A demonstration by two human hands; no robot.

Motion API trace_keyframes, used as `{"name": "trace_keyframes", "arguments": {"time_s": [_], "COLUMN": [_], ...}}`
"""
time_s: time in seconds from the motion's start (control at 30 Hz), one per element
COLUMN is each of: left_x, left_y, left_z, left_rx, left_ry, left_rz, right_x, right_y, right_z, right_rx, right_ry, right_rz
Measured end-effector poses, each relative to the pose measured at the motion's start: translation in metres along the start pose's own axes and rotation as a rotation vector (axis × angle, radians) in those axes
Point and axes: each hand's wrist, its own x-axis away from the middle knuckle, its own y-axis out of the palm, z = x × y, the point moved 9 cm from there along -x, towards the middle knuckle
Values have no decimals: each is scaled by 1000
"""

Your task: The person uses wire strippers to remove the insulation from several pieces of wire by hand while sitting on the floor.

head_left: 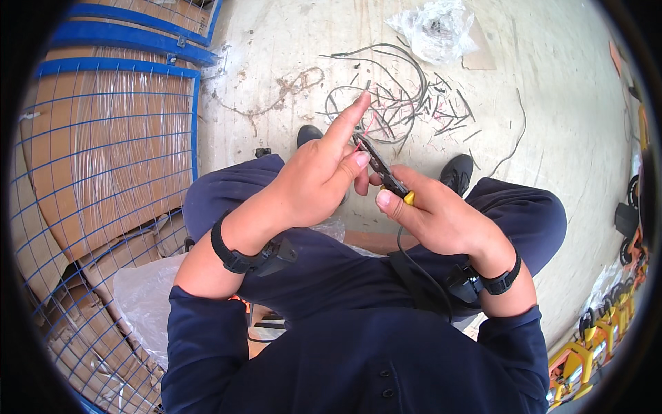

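Note:
My left hand (310, 178) is raised with its index finger stretched out and its thumb curled beside a short red wire (357, 145) at the tool's jaws; it seems to pinch that wire. My right hand (434, 214) grips a black stripping tool (378, 163) with a yellow handle, its jaws angled up and left under my left fingers. A grey cable (407, 254) hangs below my hands across my lap. On the floor beyond lie tangled cables (414, 76) and many cut black and red wire pieces (441, 107).
A blue wire cage (196, 124) holding wrapped cardboard stands at left, with clear plastic sheeting (145, 290) near its base. A crumpled bag (431, 34) lies on cardboard at the back. My shoes and knees flank the cuttings. Yellow tool-like objects (586, 345) line the lower right.

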Motion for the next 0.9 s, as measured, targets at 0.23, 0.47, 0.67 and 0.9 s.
{"name": "trace_keyframes", "arguments": {"time_s": [0.23, 0.47, 0.67, 0.9], "left_x": [-1, 0, 0, -1], "left_y": [1, 2, 2, -4], "left_z": [-2, -4, -8, -6], "left_rx": [11, 62, 64, 90], "left_ry": [-20, -36, -38, -30], "left_rz": [-23, -32, -25, 64], "right_x": [0, 0, -2, -3], "right_y": [-1, -1, 1, -4], "right_z": [-1, 0, 3, 5], "right_rx": [-10, 3, 2, 49], "right_ry": [-8, -16, -36, -74], "right_rz": [10, 18, 25, 116]}}
